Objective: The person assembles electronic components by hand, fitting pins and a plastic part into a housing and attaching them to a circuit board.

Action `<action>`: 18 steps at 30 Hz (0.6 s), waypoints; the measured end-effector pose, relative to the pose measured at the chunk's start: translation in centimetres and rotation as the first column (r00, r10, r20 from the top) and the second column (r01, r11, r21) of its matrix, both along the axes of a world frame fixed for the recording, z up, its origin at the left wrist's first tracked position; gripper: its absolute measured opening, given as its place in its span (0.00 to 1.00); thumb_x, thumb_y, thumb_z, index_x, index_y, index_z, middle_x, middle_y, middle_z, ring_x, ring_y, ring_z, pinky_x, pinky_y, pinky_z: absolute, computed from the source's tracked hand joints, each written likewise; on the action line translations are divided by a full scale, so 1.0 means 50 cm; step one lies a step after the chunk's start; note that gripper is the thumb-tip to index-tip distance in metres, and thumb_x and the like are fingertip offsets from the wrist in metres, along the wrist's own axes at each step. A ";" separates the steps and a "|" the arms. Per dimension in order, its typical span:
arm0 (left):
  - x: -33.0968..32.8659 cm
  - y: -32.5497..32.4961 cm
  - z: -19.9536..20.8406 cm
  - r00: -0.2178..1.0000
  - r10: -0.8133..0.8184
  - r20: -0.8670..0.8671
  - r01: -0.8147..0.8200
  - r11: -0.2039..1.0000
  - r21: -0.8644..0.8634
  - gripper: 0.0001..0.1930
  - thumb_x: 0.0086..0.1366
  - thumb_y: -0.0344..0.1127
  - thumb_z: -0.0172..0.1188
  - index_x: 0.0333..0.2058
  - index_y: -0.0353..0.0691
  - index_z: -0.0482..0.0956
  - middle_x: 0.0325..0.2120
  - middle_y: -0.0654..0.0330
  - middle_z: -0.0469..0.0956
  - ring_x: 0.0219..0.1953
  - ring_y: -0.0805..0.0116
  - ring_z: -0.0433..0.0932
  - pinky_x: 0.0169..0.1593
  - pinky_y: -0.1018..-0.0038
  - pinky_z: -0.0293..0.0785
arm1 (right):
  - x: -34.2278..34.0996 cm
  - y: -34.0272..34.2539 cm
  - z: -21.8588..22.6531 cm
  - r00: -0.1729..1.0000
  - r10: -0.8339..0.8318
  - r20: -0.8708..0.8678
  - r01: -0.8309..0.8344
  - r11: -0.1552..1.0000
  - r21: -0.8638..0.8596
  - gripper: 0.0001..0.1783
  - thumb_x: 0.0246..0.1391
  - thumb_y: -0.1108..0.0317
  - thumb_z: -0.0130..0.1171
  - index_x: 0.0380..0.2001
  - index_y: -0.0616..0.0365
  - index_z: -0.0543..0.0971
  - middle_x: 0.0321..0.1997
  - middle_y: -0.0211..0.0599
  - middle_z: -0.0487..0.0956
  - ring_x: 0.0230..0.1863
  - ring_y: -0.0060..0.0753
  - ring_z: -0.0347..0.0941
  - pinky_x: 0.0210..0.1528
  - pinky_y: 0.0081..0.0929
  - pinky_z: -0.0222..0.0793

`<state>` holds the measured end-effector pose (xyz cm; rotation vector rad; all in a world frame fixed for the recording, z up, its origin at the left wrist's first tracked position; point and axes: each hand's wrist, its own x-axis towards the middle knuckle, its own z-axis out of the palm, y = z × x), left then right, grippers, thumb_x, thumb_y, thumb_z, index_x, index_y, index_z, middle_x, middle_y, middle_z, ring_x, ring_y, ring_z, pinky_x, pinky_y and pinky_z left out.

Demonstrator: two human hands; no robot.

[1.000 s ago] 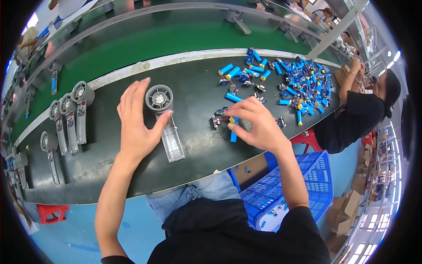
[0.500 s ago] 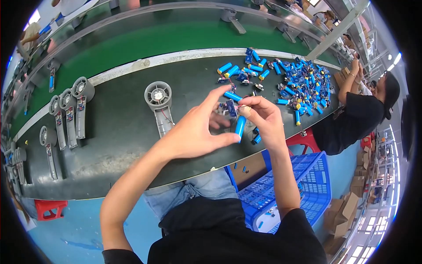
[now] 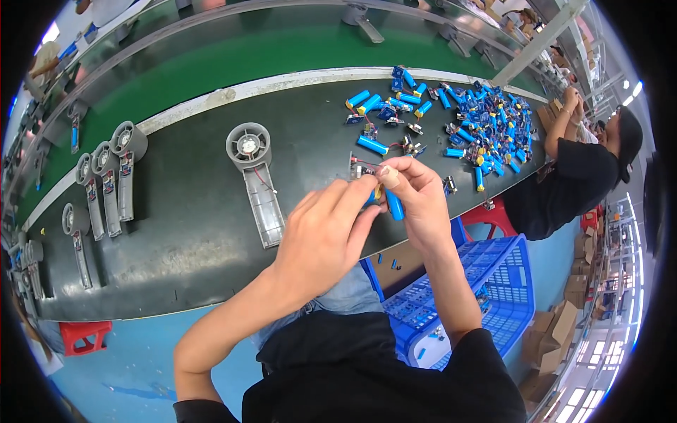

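Both my hands meet over the dark bench around a blue cylindrical battery (image 3: 394, 205) wired to a small circuit board (image 3: 359, 169). My right hand (image 3: 423, 204) pinches the battery's upper end between thumb and fingers. The fingers of my left hand (image 3: 321, 229) are closed at the near side of the same assembly; a bit of blue and yellow shows at their tips, and their exact grip is partly hidden. Left of them lies a grey fan housing (image 3: 248, 146) with its open handle (image 3: 264, 211) pointing toward me, a thin wire running out of it.
A heap of blue batteries with boards (image 3: 493, 130) covers the bench's right side. Several grey fan units with boards fitted (image 3: 125, 176) lie at left. Beyond a pale rail (image 3: 233, 95) runs a green conveyor (image 3: 211, 63). A blue crate (image 3: 508, 282) stands below; a co-worker (image 3: 585, 169) sits at right.
My left hand has gone from spread fingers to closed ones and moved in toward the right hand. The battery's lower end has swung rightward. The fan housing's handle is now less covered.
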<state>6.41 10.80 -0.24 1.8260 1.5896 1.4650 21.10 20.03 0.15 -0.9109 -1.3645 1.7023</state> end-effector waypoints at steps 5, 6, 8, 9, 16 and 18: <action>-0.017 -0.003 0.005 0.932 0.098 -0.348 -0.037 0.983 0.177 0.23 0.53 0.26 0.68 0.50 0.38 0.77 0.35 0.56 0.78 0.31 0.57 0.77 0.38 0.66 0.73 | -0.001 -0.011 0.019 0.999 0.046 0.015 -0.045 0.996 -0.080 0.10 0.62 0.65 0.64 0.38 0.61 0.80 0.30 0.30 0.81 0.26 0.17 0.75 0.26 0.16 0.72; -0.020 -0.004 -0.003 0.932 0.093 -0.351 -0.031 0.984 0.176 0.23 0.53 0.26 0.68 0.50 0.38 0.77 0.35 0.56 0.78 0.31 0.57 0.77 0.38 0.66 0.73 | -0.001 -0.012 0.023 0.998 0.055 0.021 -0.053 0.995 -0.087 0.10 0.62 0.65 0.63 0.38 0.62 0.80 0.30 0.31 0.81 0.26 0.18 0.75 0.26 0.16 0.72; -0.023 -0.004 -0.023 0.871 0.123 -0.476 0.029 0.954 0.299 0.18 0.59 0.31 0.65 0.49 0.39 0.78 0.32 0.58 0.74 0.28 0.63 0.75 0.33 0.69 0.70 | -0.005 -0.014 0.030 0.998 0.058 0.023 -0.056 0.994 -0.096 0.09 0.62 0.66 0.63 0.38 0.62 0.80 0.30 0.31 0.81 0.25 0.18 0.75 0.26 0.16 0.72; -0.021 -0.008 -0.022 0.870 0.117 -0.479 0.035 0.954 0.297 0.18 0.59 0.31 0.65 0.49 0.39 0.78 0.32 0.58 0.74 0.28 0.63 0.75 0.33 0.69 0.70 | -0.008 -0.015 0.032 0.998 0.054 0.044 -0.051 0.996 -0.079 0.09 0.62 0.66 0.63 0.37 0.62 0.80 0.30 0.32 0.81 0.25 0.18 0.75 0.26 0.16 0.72; -0.026 -0.013 -0.024 0.850 0.088 -0.519 0.044 0.971 0.235 0.22 0.53 0.25 0.65 0.49 0.38 0.78 0.36 0.55 0.78 0.33 0.61 0.80 0.36 0.70 0.77 | -0.002 -0.014 0.046 0.984 0.089 0.154 -0.079 0.995 -0.066 0.08 0.61 0.66 0.63 0.37 0.61 0.81 0.31 0.30 0.81 0.27 0.16 0.74 0.28 0.17 0.71; -0.030 -0.022 -0.022 0.855 0.080 -0.513 0.043 0.973 0.225 0.25 0.49 0.23 0.67 0.49 0.37 0.79 0.37 0.56 0.79 0.33 0.61 0.81 0.36 0.68 0.78 | 0.005 -0.005 0.043 0.991 0.000 0.132 -0.002 1.000 0.013 0.09 0.61 0.66 0.63 0.37 0.61 0.81 0.30 0.29 0.80 0.27 0.16 0.73 0.27 0.17 0.69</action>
